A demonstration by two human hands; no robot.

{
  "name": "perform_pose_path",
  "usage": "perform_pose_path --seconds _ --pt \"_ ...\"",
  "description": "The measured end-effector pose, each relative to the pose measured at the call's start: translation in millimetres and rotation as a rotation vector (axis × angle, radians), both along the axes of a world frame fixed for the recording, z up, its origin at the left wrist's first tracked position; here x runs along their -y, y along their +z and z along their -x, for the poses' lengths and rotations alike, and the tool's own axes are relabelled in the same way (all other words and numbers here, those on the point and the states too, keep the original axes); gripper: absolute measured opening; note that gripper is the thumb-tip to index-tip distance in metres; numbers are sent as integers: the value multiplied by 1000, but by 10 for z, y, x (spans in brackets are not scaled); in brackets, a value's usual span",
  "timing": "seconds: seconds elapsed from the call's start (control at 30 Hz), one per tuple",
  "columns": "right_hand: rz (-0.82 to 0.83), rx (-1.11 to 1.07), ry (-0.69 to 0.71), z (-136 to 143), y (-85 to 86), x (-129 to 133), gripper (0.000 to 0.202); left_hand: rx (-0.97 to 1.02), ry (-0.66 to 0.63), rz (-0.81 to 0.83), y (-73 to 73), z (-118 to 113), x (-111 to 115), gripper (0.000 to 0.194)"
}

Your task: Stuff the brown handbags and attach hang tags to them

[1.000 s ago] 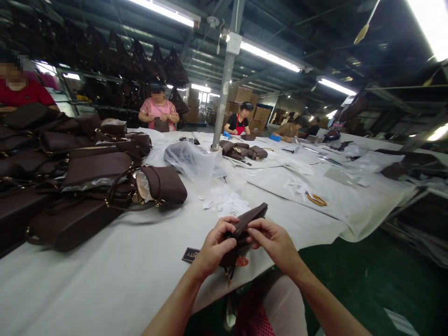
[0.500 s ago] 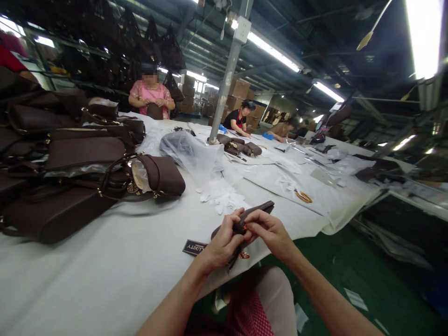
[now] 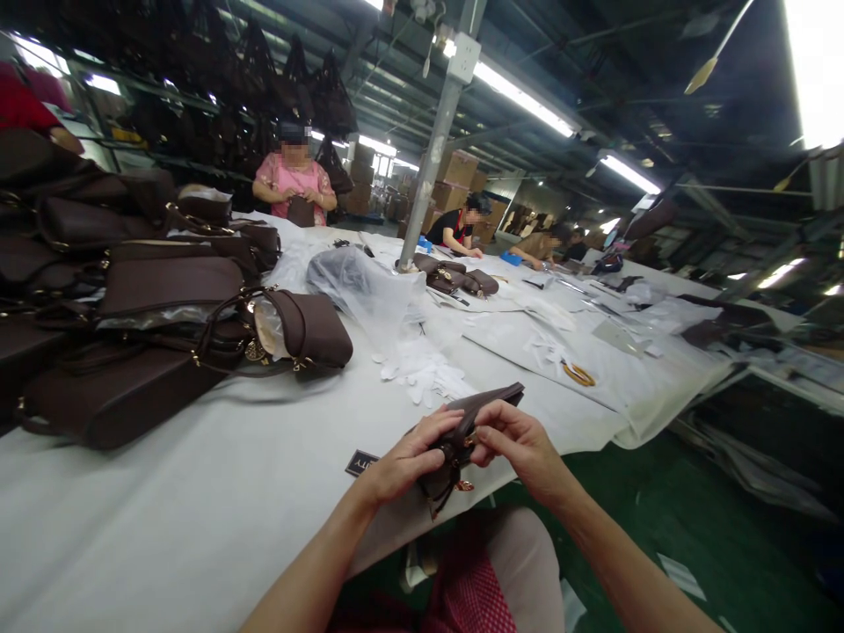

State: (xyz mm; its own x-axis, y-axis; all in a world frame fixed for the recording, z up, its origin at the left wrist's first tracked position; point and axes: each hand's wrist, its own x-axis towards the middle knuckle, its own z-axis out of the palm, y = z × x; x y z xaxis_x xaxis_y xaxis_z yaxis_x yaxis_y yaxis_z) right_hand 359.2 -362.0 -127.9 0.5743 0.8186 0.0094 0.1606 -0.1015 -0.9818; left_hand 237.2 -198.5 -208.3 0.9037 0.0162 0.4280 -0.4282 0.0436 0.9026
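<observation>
Dark brown bag sits between my two hands at the near edge of the white-covered table, slanting with its far end pointing away from me and to the right; I can't tell whether its underside touches the cloth. My left hand grips it from the left, fingers laid close together over the top and the thumb pressed against the side. My right hand has its thumb and forefinger pinched at a small gold-coloured fitting on the near side, the other fingers curled. Below them I see a gold-coloured charm hanging near straps. Just left of my left hand lies a dark printed card, partly covered by that hand. Beyond the bag I have white paper pieces in a loose heap, with a clear plastic bag behind them. Farther right lies a yellow-orange looped handle. A pile of brown handbags fills the left side, and past it a person in pink holds a brown piece in both hands.
</observation>
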Motion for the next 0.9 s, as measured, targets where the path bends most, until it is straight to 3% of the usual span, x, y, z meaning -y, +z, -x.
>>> perform_pose_path --seconds 0.27,0.33,0.47,0.7,0.9 --pt "68 -21 76 77 88 -65 30 -44 255 49 45 -26 237 38" --pt "76 -38 69 61 90 -101 30 -46 260 59 41 -31 226 40" --pt "72 -78 51 -24 68 -122 31 -15 144 76 56 -48 162 43" --pt "97 -119 82 -62 57 -138 31 -189 367 167 119 -222 294 24" --pt "53 -52 -75 48 38 -166 30 -99 460 49 23 -172 406 24"
